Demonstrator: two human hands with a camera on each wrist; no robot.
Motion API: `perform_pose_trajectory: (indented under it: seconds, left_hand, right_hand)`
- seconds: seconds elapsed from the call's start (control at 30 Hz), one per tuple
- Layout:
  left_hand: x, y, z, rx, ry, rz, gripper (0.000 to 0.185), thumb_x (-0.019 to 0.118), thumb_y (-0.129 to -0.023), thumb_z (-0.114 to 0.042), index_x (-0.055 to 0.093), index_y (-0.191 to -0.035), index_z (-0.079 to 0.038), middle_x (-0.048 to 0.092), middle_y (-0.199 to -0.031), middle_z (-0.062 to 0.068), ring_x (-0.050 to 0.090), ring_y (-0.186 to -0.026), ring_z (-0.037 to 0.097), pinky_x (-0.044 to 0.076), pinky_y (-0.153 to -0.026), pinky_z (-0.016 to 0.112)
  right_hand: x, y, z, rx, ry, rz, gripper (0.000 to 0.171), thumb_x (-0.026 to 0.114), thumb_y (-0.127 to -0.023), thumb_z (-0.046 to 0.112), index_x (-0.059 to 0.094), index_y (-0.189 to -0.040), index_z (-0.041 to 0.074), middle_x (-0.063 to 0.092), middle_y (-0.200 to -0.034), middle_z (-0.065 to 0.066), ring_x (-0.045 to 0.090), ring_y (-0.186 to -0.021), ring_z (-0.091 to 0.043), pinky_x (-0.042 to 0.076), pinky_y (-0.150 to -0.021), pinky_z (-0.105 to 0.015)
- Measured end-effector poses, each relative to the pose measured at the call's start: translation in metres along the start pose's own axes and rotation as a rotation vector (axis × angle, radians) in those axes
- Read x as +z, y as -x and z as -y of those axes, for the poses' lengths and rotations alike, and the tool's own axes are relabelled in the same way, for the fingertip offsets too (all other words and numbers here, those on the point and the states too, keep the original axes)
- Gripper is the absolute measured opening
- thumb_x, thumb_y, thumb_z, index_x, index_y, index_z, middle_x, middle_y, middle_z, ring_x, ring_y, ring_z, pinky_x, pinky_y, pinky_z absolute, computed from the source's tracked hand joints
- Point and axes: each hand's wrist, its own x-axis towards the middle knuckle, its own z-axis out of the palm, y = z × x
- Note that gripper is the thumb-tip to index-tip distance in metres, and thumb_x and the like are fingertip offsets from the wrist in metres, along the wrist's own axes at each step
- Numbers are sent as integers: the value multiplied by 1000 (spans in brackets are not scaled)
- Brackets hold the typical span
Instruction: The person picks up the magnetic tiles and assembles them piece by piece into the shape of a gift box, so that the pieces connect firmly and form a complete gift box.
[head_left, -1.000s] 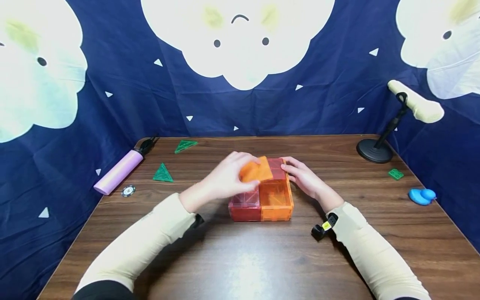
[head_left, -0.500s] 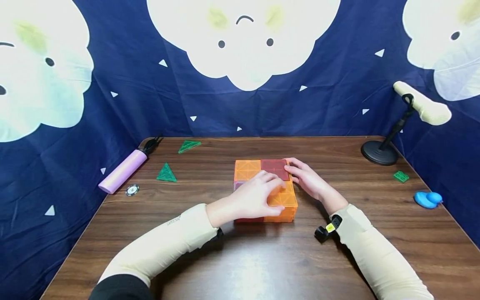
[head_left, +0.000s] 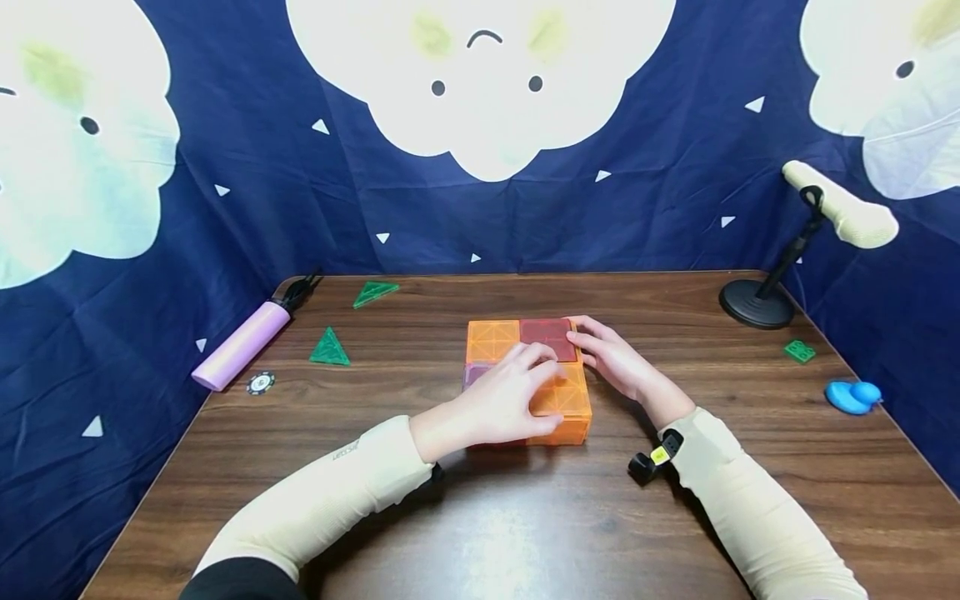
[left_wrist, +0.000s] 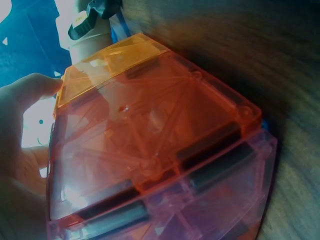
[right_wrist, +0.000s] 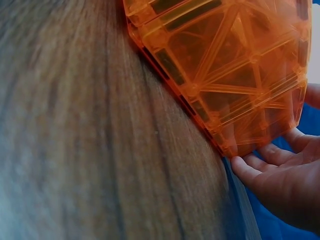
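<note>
A low box of see-through magnetic tiles (head_left: 493, 340) sits mid-table. Two orange tiles, a red one and a partly covered purple one make up its top. My left hand (head_left: 504, 398) lies over the front of the box, its bent fingers and thumb spread at the front-right orange tile (head_left: 573, 392). In the left wrist view, its thumb and a finger show at the edge of the box (left_wrist: 145, 115). My right hand (head_left: 611, 358) holds the back-right corner, thumb at the red tile (head_left: 546, 337). Its fingertips meet the orange side wall (right_wrist: 230, 75) in the right wrist view.
Two green triangle tiles (head_left: 329, 347), a poker chip (head_left: 260, 382) and a lilac cylinder with a black end (head_left: 242, 346) lie left. At right are a black stand with a cream-covered top (head_left: 757, 302), a green toy brick (head_left: 799, 351) and a blue rubber duck (head_left: 852, 397).
The orange tile that my left hand held in the air now covers the front-right opening of the box. My left hand moved right and down with it; my right hand stayed at the corner.
</note>
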Motion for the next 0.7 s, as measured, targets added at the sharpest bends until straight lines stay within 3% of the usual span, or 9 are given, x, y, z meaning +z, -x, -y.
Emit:
perform_pose_trajectory:
  seconds: [0.27,0.4,0.6,0.7]
  left_hand:
    - [-6,-2,3,5,-11,-10,48,77,-88,-41,65,-123,-10,57,-126,4,51,-117,23,48,-98,35]
    - [-19,2,15,-42,11,-78,45,72,-93,-40,66,-124,-7,60,-129,7,52,-124,27,43,-106,40]
    - [-36,21,55,-167,94,-192,43,66,-98,-27,61,-132,0,58,-134,16,49,-128,35,36,-112,48]
    - [-37,31,78,-295,194,-194,49,65,-99,-22,54,-140,2,55,-140,20,50,-131,36,38,-111,49]
  right_hand:
    - [-1,4,0,3,-1,-11,52,48,-108,19,34,-153,-2,46,-143,-14,55,-118,-13,49,-97,-25]
    - [0,13,1,24,49,-20,60,49,-108,20,23,-160,3,34,-156,-21,48,-131,-23,43,-108,-35]
    - [6,40,6,47,191,2,67,48,-109,26,14,-164,6,20,-164,-25,36,-143,-41,40,-110,-49]
    - [12,55,6,40,208,48,70,52,-108,25,14,-164,6,19,-165,-24,34,-144,-43,41,-110,-49]
